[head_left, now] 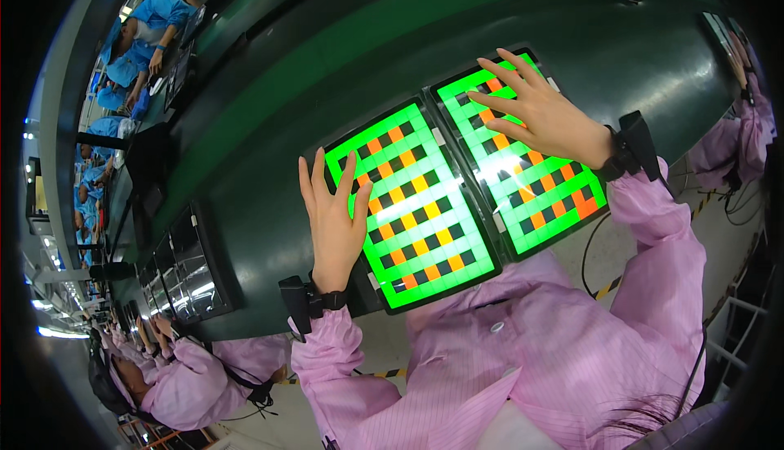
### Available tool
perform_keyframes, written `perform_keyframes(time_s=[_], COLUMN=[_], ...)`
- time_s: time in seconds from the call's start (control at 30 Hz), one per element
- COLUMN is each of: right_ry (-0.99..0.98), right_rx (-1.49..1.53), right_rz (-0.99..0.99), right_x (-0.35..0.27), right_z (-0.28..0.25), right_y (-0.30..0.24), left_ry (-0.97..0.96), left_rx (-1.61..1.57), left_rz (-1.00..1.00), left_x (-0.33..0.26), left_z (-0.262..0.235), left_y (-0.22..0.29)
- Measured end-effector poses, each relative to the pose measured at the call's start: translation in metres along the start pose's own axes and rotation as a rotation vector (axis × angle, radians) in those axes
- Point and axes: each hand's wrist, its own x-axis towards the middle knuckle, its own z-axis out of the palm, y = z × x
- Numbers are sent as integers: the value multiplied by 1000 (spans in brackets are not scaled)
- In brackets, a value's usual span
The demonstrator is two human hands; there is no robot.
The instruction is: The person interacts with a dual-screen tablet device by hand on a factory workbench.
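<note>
Two flat tablet-like screens lie side by side on the dark green table in front of me. Both glow bright green with rows of black and orange squares. My left hand [332, 217] rests at the left edge of the left screen [420, 221], its fingers spread and pointing away from me. Over the upper part of the right screen [535, 209] my right hand [545, 115] is stretched out with fingers apart, covering some of the squares. Neither hand holds anything. Whether the fingertips touch the glass I cannot tell.
More dark screens [181, 270] lie on the table [269, 107] at the left, near a co-worker in a pink smock [200, 380]. Another pink-sleeved person [731, 144] is at the right. Several people in blue [159, 21] work across at the far left. Cables [739, 205] hang at the right.
</note>
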Motion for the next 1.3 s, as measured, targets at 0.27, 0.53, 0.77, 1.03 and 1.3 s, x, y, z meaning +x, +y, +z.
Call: perform_keyframes(time_s=[0.27, 0.53, 0.77, 1.03, 1.3], right_ry=[-94, -88, 19, -34, -135], right_rx=[39, 104, -90, -4, 215], right_rz=[-151, -119, -66, -118, -127], right_x=[-66, -92, -14, -67, -124], right_z=[-19, -49, -4, -23, -51], right_y=[-30, -19, 27, 3, -7], left_ry=[-160, -268, 17, -75, -372], left_rx=[-12, -30, 49, 128, 38], left_rz=[21, 119, 238, 202, 214], left_x=[-64, -100, 19, -17, -102], left_z=[-21, -48, -1, -3, -33], left_y=[33, 57, 18, 32, 70])
